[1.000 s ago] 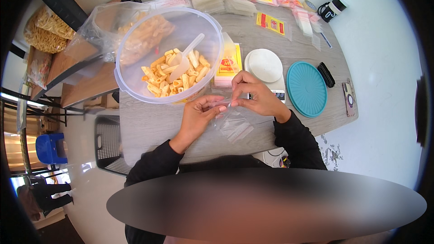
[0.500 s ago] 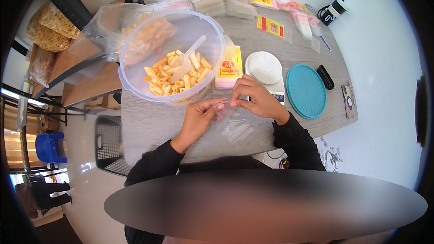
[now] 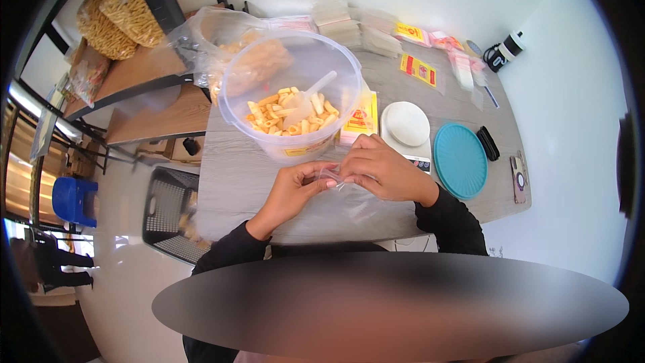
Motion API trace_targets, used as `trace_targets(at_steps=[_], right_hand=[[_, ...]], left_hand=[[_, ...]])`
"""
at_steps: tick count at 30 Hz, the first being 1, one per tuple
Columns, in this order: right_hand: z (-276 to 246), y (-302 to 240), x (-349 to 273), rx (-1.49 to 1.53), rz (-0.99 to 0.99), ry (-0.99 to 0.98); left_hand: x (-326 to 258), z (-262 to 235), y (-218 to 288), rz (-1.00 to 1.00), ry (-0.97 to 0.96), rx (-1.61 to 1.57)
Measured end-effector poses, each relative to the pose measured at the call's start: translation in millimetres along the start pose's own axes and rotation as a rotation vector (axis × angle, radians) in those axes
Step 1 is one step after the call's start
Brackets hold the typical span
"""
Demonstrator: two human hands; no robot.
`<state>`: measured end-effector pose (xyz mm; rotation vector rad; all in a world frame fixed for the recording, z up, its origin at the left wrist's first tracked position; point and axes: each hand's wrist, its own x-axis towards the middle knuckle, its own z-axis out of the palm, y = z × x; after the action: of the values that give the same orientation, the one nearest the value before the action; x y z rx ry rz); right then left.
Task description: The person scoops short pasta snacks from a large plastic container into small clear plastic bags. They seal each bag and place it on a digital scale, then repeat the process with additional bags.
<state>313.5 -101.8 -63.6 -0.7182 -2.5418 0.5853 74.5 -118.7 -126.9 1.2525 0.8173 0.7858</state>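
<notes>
Head view: your left hand (image 3: 292,188) is gripping a clear plastic bag (image 3: 359,208), its thumb and forefinger closed on the film. Your right hand (image 3: 383,169) is pinching the same bag just beside it, with the fingers curled inward and the fingertips nearly meeting those of the left. The bag is sitting between your two hands, above the near part of the table (image 3: 228,185), and its loose end is hanging toward your body; that end is blurring, so you cannot tell whether it is touching the tabletop.

Beyond your left hand, a clear bucket (image 3: 322,57) is holding tube-shaped snacks (image 3: 267,119), and a scoop (image 3: 314,94) is leaning among them. A stack of yellow packets (image 3: 361,121) is standing just beside the bucket, behind your right hand. Next to it a white scale (image 3: 391,138) is resting on the table, its lower part being partly covered by that hand. Farther right, a teal lid (image 3: 460,161) is lying flat, with a black case (image 3: 488,143) near its edge and a phone (image 3: 519,178) beyond.
</notes>
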Motion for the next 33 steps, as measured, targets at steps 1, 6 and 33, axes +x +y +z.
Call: trace_targets(at_steps=[1, 6, 33], right_hand=[[-2.5, -6.3, 4.7, -0.034, -0.023, -0.029], [-5.6, -28.1, 32.4, 0.005, -0.205, -0.100], [-48.4, 62.8, 142.6, -0.447, 0.250, -0.336]], left_hand=[[-5.2, -3.1, 3.2, 0.031, -0.010, -0.002], [-31.2, -19.2, 16.1, 0.021, -0.024, -0.055], [-31.2, -100.4, 84.0, 0.762, 0.462, 0.723]])
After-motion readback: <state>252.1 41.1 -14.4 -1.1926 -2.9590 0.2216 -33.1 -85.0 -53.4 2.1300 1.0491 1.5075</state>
